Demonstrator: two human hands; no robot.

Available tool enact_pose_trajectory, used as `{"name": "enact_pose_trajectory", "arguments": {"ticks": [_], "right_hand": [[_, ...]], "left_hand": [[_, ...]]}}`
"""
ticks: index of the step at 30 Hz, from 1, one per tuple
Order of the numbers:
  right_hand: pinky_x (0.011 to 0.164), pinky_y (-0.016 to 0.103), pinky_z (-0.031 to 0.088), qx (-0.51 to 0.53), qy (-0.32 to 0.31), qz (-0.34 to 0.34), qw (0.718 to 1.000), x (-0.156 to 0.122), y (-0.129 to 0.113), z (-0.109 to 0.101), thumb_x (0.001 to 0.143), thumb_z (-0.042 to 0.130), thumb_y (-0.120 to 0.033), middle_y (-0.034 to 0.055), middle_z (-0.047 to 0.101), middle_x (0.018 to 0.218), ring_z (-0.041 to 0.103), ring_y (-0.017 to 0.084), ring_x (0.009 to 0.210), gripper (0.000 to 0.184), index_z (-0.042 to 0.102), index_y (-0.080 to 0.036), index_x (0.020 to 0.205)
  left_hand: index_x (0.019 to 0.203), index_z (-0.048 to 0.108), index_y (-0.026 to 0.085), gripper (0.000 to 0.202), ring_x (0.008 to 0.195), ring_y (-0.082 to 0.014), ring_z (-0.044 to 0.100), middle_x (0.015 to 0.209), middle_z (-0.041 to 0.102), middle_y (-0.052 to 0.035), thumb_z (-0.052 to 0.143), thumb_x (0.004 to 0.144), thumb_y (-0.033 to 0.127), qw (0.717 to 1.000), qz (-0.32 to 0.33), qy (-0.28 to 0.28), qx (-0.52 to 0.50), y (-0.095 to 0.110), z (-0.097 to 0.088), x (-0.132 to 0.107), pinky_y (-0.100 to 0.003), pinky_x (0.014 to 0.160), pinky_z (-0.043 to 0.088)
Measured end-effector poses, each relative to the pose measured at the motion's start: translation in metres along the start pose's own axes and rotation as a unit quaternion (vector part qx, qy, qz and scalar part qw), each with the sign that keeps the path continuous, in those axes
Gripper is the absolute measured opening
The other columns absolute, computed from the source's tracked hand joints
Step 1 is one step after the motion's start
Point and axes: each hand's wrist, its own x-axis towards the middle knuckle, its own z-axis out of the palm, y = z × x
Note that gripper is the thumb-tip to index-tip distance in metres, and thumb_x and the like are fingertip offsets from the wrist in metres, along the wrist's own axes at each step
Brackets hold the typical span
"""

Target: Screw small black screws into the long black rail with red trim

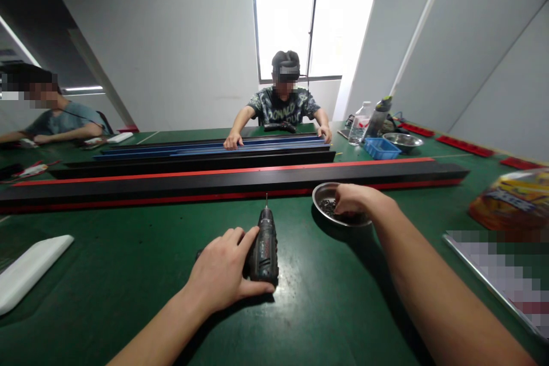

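Note:
My left hand [225, 269] is wrapped round a dark cordless screwdriver [266, 249], which lies on the green table with its thin bit pointing away from me. To the right, my right hand [354, 201] reaches into a round metal bowl [317, 197] of small dark screws [328, 206]. Its fingertips are down among the screws, bent together, and whether they pinch any is hidden. Just beyond the bowl and the screwdriver, a long black bar with red edges [206, 181] stretches across the table.
Across the table, a person [283, 103] rests both hands on long blue and black strips [257, 146]. Another person [64, 117] sits at the far left. A blue basket [381, 148], a bottle [359, 124], a yellow packet [514, 200] and a white block [34, 271] lie around.

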Motion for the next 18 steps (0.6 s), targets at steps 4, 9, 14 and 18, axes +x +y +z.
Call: {"name": "enact_pose_trajectory", "arguments": {"ticks": [4, 9, 14, 18], "right_hand": [[0.054, 0.026, 0.046, 0.019, -0.014, -0.010, 1.000, 0.002, 0.004, 0.000, 0.073, 0.078, -0.009, 0.0103, 0.074, 0.064, 0.069, 0.019, 0.057, 0.017, 0.073, -0.016, 0.058], [0.058, 0.027, 0.049, 0.055, 0.009, -0.019, 0.998, 0.008, 0.010, -0.005, 0.075, 0.079, -0.010, 0.0102, 0.075, 0.066, 0.071, 0.019, 0.058, 0.015, 0.076, -0.017, 0.062], [0.057, 0.028, 0.051, 0.069, 0.027, -0.027, 0.997, 0.008, 0.012, -0.007, 0.069, 0.083, -0.015, 0.0090, 0.072, 0.060, 0.070, 0.022, 0.057, 0.016, 0.073, -0.018, 0.057], [0.056, 0.027, 0.048, 0.068, 0.089, -0.073, 0.991, 0.005, 0.007, -0.012, 0.071, 0.083, -0.016, 0.0083, 0.071, 0.058, 0.069, 0.021, 0.056, 0.014, 0.075, -0.018, 0.059]], "left_hand": [[0.149, 0.049, 0.024, 0.103, 0.107, -0.0330, 0.064, 0.120, 0.065, -0.0102, 0.086, 0.067, 0.075, 1.000, 0.001, -0.008, -0.009, 0.001, -0.003, -0.004, -0.046, 0.093, 0.055], [0.149, 0.050, 0.024, 0.105, 0.108, -0.0339, 0.065, 0.120, 0.065, -0.0098, 0.088, 0.065, 0.073, 1.000, 0.004, -0.016, -0.021, 0.002, -0.006, -0.007, -0.048, 0.092, 0.056], [0.149, 0.051, 0.025, 0.104, 0.108, -0.0340, 0.065, 0.120, 0.066, -0.0091, 0.088, 0.064, 0.074, 0.999, 0.010, -0.020, -0.031, 0.002, -0.006, -0.007, -0.048, 0.092, 0.056], [0.149, 0.050, 0.025, 0.106, 0.107, -0.0336, 0.065, 0.123, 0.065, -0.0104, 0.087, 0.064, 0.077, 0.999, 0.018, -0.026, -0.038, -0.001, -0.006, -0.008, -0.049, 0.093, 0.055]]}}
